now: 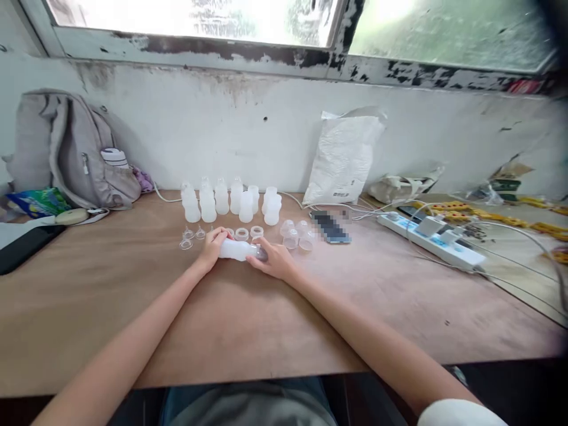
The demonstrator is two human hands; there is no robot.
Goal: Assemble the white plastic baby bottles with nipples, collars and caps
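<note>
Left grip (215, 248) and right grip (271, 258) clasp a frosted white plastic bottle (236, 249), contents unclear, beyond them similar upright bottles (222, 196).

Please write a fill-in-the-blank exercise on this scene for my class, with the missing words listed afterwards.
The left hand and right hand hold the same ____.
The backpack is to the ____ of the standing bottles.
The large white bag leans against the ____.
The table is coloured ____.

Missing words: bottle; left; wall; brown.
</note>
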